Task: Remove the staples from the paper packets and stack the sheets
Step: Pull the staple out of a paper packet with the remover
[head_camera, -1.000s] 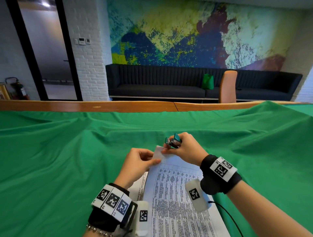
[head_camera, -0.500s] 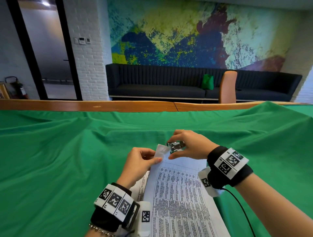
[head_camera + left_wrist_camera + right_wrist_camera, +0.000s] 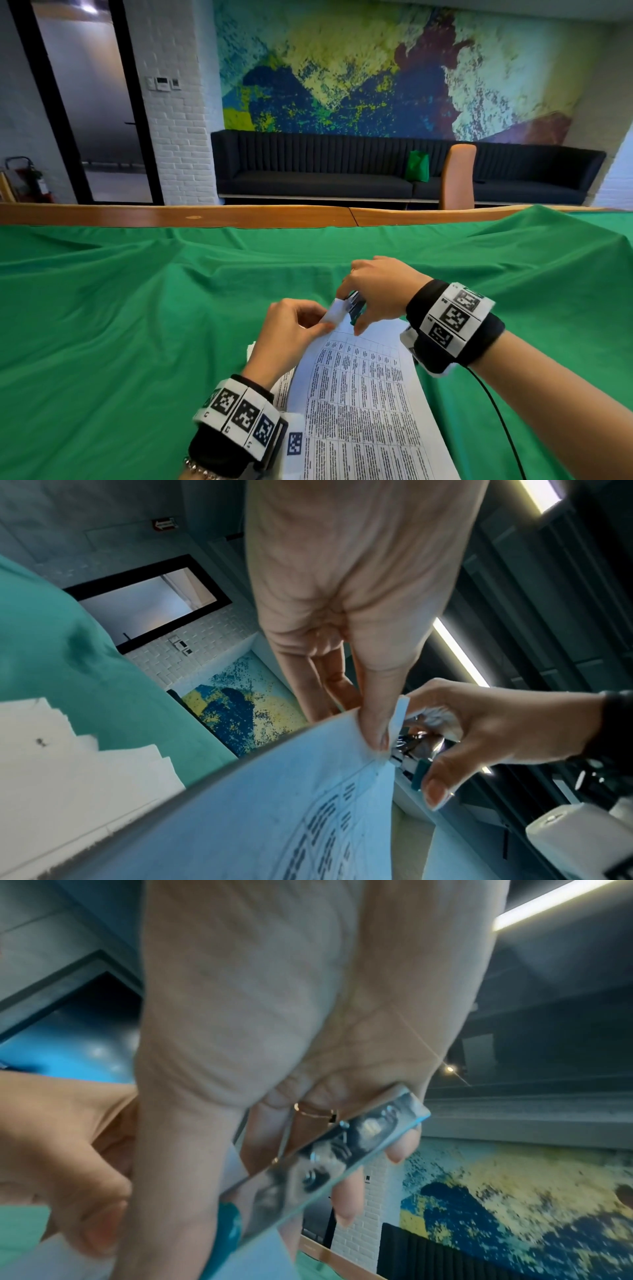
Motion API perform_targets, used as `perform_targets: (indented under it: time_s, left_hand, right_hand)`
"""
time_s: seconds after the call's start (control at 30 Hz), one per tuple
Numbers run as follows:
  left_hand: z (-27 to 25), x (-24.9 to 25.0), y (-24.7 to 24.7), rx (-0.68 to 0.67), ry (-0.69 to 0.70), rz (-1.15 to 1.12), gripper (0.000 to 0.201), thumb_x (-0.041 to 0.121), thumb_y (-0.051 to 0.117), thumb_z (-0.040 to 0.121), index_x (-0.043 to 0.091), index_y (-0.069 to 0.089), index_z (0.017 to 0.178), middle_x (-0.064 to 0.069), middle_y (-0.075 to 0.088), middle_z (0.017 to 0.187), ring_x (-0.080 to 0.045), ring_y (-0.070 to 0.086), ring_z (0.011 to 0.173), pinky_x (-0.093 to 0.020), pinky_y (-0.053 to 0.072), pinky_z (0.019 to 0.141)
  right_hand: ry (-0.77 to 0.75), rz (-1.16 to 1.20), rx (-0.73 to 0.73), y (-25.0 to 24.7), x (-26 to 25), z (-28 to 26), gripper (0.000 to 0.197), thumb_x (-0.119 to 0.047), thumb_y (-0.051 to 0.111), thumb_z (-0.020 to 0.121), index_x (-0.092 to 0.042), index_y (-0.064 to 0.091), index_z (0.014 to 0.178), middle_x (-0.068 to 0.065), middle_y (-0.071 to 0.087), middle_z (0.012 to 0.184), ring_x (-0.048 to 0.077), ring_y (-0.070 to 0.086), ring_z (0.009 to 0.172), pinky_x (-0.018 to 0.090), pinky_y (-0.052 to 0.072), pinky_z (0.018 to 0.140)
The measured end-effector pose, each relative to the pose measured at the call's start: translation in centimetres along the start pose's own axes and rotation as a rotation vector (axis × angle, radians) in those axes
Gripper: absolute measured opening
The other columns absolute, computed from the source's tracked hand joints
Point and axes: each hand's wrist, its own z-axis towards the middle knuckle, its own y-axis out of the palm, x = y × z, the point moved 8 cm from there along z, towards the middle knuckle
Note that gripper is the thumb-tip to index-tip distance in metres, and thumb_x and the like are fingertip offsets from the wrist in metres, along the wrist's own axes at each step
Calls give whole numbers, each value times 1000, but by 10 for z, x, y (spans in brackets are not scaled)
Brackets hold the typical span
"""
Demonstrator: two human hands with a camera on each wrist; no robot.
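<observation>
A stapled paper packet (image 3: 363,404) printed with dense tables lies on the green cloth, its far left corner lifted. My left hand (image 3: 291,329) pinches that raised corner (image 3: 399,718) between thumb and fingers. My right hand (image 3: 373,294) grips a metal staple remover (image 3: 354,305) with teal handles and holds it against the same corner. In the right wrist view the staple remover (image 3: 329,1156) runs between thumb and fingers, its tip hidden behind my thumb. The staple itself is not visible.
Loose white sheets (image 3: 68,764) lie fanned on the green cloth (image 3: 120,325) to the left of the packet, partly under it. A wooden table edge (image 3: 239,216) runs along the far side. A black cable (image 3: 496,411) trails from my right wrist.
My right hand has turned over and brought the staple remover down onto the packet's corner. My left hand has lifted the corner slightly and kept its pinch.
</observation>
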Motion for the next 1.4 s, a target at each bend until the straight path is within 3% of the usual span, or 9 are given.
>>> perform_targets:
  time_s: [0.1,0.23,0.37,0.67,1.03,1.2,1.27,1.33,1.4]
  left_hand:
    - [0,1,1,9,31,62,6,16,82,74,18,76,75,8,72,69,-4,62,62,-21,52,63]
    - [-1,3,1,24,36,54,7,15,81,75,18,75,75,4,72,71,-17,68,70,-28,55,67]
    - [0,1,-5,89,30,32,17,13,84,71,18,68,73,1,69,67,-10,62,60,-23,52,58]
    - [-1,5,-9,103,13,-12,34,11,85,69,15,54,82,-7,68,65,-8,61,55,-20,49,54]
    - [0,5,-10,100,60,8,33,13,84,70,17,54,83,-5,67,65,-12,64,60,-22,52,57]
    - [1,-13,5,-105,-43,103,27,19,83,73,19,61,90,3,69,76,-7,64,64,-19,46,58]
    - [0,-20,12,-193,-50,223,16,23,79,78,25,64,73,16,62,62,3,53,55,-15,37,55]
    - [-2,-24,15,-221,-60,253,29,23,76,81,28,59,58,21,54,49,6,44,47,-16,31,51]
    - [-1,-27,16,-235,-76,212,18,24,76,80,24,67,64,20,63,57,7,51,54,-20,39,55]
  right_hand:
    - [-6,-17,-54,0,-3,-1,48,-59,78,65,-33,65,103,-9,60,89,17,53,99,31,31,73]
    - [-2,61,-143,3,-5,0,47,-56,82,62,-31,68,99,-6,66,90,20,60,90,31,46,71]
    - [6,16,-135,2,-5,3,46,-57,81,61,-29,66,95,-3,66,92,21,61,90,36,50,80]
    - [-122,-179,-34,1,-17,6,49,-62,68,75,-30,62,111,-7,66,102,15,58,99,34,28,77]
    - [-205,-243,36,1,-27,4,34,-58,61,82,-33,61,106,-12,68,101,17,60,85,36,28,83]
    - [-185,-205,35,6,-20,7,35,-57,62,82,-33,61,108,-13,66,102,17,60,88,34,22,76]
    - [-168,-211,14,11,-16,9,37,-62,62,81,-30,62,100,-11,68,98,17,60,86,34,24,76]
    - [-144,-219,-12,15,-11,12,47,-68,62,76,-28,65,100,-8,70,97,18,61,86,34,28,77]
    - [-118,-210,-18,17,-4,14,57,-73,64,70,-26,64,103,-8,69,99,19,62,90,33,29,77]
